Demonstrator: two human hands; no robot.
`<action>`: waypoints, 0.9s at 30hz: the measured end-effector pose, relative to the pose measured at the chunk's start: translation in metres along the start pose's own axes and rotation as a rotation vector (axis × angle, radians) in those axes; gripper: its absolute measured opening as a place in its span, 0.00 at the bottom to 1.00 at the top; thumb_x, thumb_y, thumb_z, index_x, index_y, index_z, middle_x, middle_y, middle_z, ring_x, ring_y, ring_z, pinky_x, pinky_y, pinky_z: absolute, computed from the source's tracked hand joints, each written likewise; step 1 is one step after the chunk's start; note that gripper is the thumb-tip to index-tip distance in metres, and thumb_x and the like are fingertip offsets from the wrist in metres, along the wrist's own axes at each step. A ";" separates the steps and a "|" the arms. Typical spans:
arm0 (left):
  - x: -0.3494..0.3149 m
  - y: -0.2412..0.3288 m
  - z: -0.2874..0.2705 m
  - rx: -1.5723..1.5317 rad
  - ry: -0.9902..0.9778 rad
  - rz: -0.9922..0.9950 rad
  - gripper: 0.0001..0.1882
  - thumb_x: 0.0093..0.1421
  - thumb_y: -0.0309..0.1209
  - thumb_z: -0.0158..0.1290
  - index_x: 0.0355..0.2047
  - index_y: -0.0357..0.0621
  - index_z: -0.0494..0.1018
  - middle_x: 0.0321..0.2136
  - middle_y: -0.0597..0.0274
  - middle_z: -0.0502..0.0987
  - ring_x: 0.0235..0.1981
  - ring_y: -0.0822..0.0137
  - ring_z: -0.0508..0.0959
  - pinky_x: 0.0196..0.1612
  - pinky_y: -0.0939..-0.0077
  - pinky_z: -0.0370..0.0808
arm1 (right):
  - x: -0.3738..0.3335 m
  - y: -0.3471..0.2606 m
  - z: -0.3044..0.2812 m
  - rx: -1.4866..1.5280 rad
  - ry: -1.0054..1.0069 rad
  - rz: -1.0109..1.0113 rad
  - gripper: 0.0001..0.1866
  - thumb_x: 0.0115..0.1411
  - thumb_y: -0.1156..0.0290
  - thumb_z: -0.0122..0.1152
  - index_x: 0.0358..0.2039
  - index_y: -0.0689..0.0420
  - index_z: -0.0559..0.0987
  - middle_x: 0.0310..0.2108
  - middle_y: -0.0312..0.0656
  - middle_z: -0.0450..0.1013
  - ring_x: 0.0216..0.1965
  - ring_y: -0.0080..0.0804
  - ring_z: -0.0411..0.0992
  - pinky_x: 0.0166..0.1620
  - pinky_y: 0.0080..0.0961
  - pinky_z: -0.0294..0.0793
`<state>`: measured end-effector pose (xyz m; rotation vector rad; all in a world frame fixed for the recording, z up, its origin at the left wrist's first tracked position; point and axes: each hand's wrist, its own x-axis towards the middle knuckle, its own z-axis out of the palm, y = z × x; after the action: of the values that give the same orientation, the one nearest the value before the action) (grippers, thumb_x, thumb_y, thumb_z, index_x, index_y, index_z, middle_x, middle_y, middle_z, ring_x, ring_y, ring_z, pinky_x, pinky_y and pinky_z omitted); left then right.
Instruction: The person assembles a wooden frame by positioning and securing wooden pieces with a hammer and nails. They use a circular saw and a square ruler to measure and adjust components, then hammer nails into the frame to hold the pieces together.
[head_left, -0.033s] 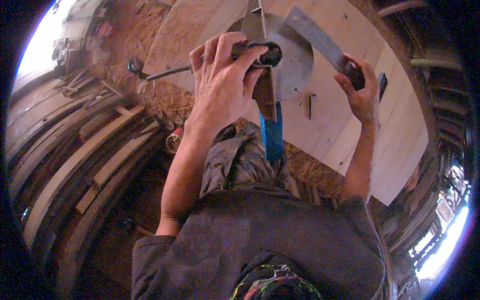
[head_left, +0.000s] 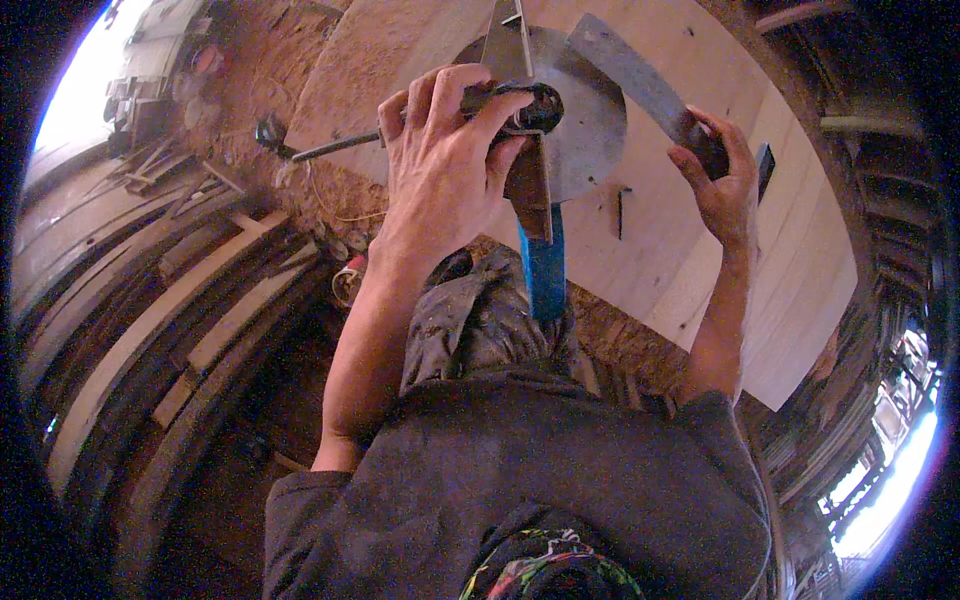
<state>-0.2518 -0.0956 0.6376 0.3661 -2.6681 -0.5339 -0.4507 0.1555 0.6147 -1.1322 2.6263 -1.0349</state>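
Note:
My left hand [head_left: 435,150] reaches over the pale wooden board and closes round a dark, rounded piece [head_left: 540,108], its kind hidden by my fingers. A dark rod [head_left: 335,147] runs out to the left of that hand. Just beneath it, a brown flat strip [head_left: 530,190] points toward me, with a blue piece [head_left: 543,270] hanging below. To the right, my right hand [head_left: 720,175] grips the dark near end of a flat grey bar [head_left: 635,75]. The bar slants up and left over a round grey disc [head_left: 590,140] set on the board.
The broad wooden board [head_left: 740,290] has a dark slot [head_left: 620,213] and a small dark-blue piece [head_left: 766,170] on it. Sawdust [head_left: 270,60] covers the ground beyond. Long timber pieces [head_left: 150,350] lie stacked at left. A red and white container [head_left: 348,280] stands by my left forearm.

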 end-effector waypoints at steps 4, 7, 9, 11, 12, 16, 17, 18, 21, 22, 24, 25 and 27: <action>0.002 -0.003 0.004 0.005 0.019 0.006 0.19 0.52 0.34 0.67 0.45 0.58 0.80 0.52 0.63 0.70 0.57 0.56 0.69 0.59 0.55 0.59 | 0.003 -0.001 -0.001 -0.022 -0.016 0.025 0.28 0.57 0.51 0.74 0.54 0.50 0.79 0.47 0.45 0.77 0.48 0.43 0.77 0.52 0.36 0.76; 0.001 -0.004 0.005 0.009 0.032 0.008 0.18 0.52 0.34 0.67 0.44 0.57 0.80 0.52 0.63 0.70 0.57 0.56 0.69 0.58 0.56 0.59 | 0.003 0.002 0.001 -0.032 -0.011 -0.002 0.29 0.56 0.50 0.74 0.54 0.51 0.79 0.47 0.45 0.77 0.48 0.43 0.77 0.52 0.36 0.76; 0.000 -0.003 0.005 0.009 0.036 0.011 0.18 0.52 0.34 0.67 0.44 0.57 0.80 0.52 0.63 0.70 0.57 0.56 0.68 0.58 0.56 0.59 | 0.003 0.002 0.001 -0.049 -0.009 -0.013 0.29 0.56 0.50 0.74 0.54 0.51 0.79 0.46 0.45 0.77 0.48 0.43 0.77 0.52 0.37 0.76; -0.001 -0.004 0.005 0.003 0.042 0.010 0.17 0.51 0.34 0.67 0.43 0.56 0.79 0.52 0.63 0.70 0.56 0.56 0.69 0.58 0.56 0.59 | 0.003 0.002 0.001 -0.045 -0.012 -0.017 0.29 0.56 0.51 0.74 0.53 0.51 0.79 0.46 0.45 0.77 0.48 0.43 0.77 0.52 0.37 0.76; -0.001 -0.004 0.006 -0.001 0.045 0.009 0.17 0.51 0.34 0.67 0.43 0.56 0.79 0.51 0.63 0.71 0.56 0.56 0.69 0.58 0.56 0.59 | 0.003 0.001 0.000 -0.031 -0.015 -0.015 0.28 0.56 0.51 0.74 0.53 0.51 0.79 0.46 0.45 0.77 0.48 0.43 0.77 0.52 0.37 0.76; -0.005 -0.010 0.011 -0.027 0.107 0.046 0.18 0.50 0.34 0.68 0.42 0.56 0.79 0.50 0.63 0.73 0.55 0.55 0.71 0.57 0.56 0.60 | 0.003 -0.001 -0.001 -0.033 -0.011 -0.042 0.28 0.56 0.52 0.74 0.53 0.51 0.79 0.45 0.45 0.78 0.46 0.43 0.77 0.51 0.37 0.76; -0.006 -0.011 0.011 -0.035 0.120 0.044 0.18 0.50 0.34 0.68 0.42 0.56 0.79 0.49 0.63 0.73 0.54 0.55 0.72 0.57 0.56 0.60 | 0.002 0.000 -0.002 -0.051 -0.018 -0.045 0.28 0.56 0.52 0.74 0.53 0.51 0.79 0.44 0.45 0.77 0.46 0.43 0.77 0.51 0.37 0.76; -0.006 -0.011 0.012 -0.044 0.133 0.042 0.19 0.49 0.34 0.68 0.43 0.56 0.79 0.49 0.63 0.73 0.54 0.55 0.72 0.57 0.56 0.61 | 0.002 0.000 -0.002 -0.069 -0.024 -0.047 0.28 0.56 0.52 0.74 0.53 0.51 0.80 0.44 0.45 0.77 0.46 0.43 0.77 0.50 0.36 0.76; -0.004 -0.009 0.012 -0.088 0.140 0.017 0.20 0.49 0.34 0.69 0.43 0.57 0.78 0.49 0.62 0.74 0.54 0.55 0.72 0.57 0.55 0.61 | 0.003 0.000 -0.006 -0.104 -0.038 -0.112 0.27 0.57 0.51 0.73 0.54 0.50 0.80 0.42 0.43 0.77 0.44 0.42 0.76 0.48 0.35 0.76; -0.004 -0.009 0.011 -0.090 0.141 0.004 0.20 0.49 0.34 0.68 0.44 0.57 0.79 0.49 0.62 0.74 0.54 0.55 0.72 0.57 0.55 0.61 | 0.005 0.000 -0.008 -0.112 -0.043 -0.145 0.27 0.57 0.51 0.72 0.54 0.50 0.80 0.42 0.43 0.76 0.43 0.42 0.76 0.48 0.35 0.76; -0.004 -0.006 0.010 -0.093 0.142 -0.021 0.21 0.50 0.35 0.68 0.46 0.57 0.79 0.49 0.62 0.74 0.54 0.55 0.72 0.57 0.56 0.61 | 0.008 -0.002 -0.014 -0.126 -0.122 -0.117 0.28 0.57 0.51 0.72 0.55 0.50 0.80 0.43 0.42 0.76 0.45 0.39 0.75 0.50 0.33 0.74; -0.003 -0.007 0.010 -0.068 0.130 0.002 0.22 0.50 0.35 0.68 0.47 0.57 0.79 0.49 0.62 0.74 0.55 0.55 0.72 0.57 0.56 0.61 | 0.010 -0.004 -0.018 -0.136 -0.159 -0.100 0.28 0.58 0.51 0.71 0.55 0.50 0.80 0.43 0.41 0.76 0.45 0.38 0.74 0.52 0.32 0.73; -0.003 -0.009 0.010 -0.016 0.105 0.048 0.23 0.50 0.34 0.67 0.48 0.56 0.79 0.49 0.62 0.74 0.55 0.56 0.72 0.58 0.56 0.61 | 0.014 -0.004 -0.023 -0.154 -0.181 -0.093 0.28 0.58 0.51 0.71 0.56 0.50 0.80 0.42 0.41 0.75 0.44 0.38 0.74 0.50 0.32 0.73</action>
<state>-0.2520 -0.0992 0.6241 0.3159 -2.5629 -0.5069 -0.4659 0.1566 0.6374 -1.3241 2.5666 -0.7149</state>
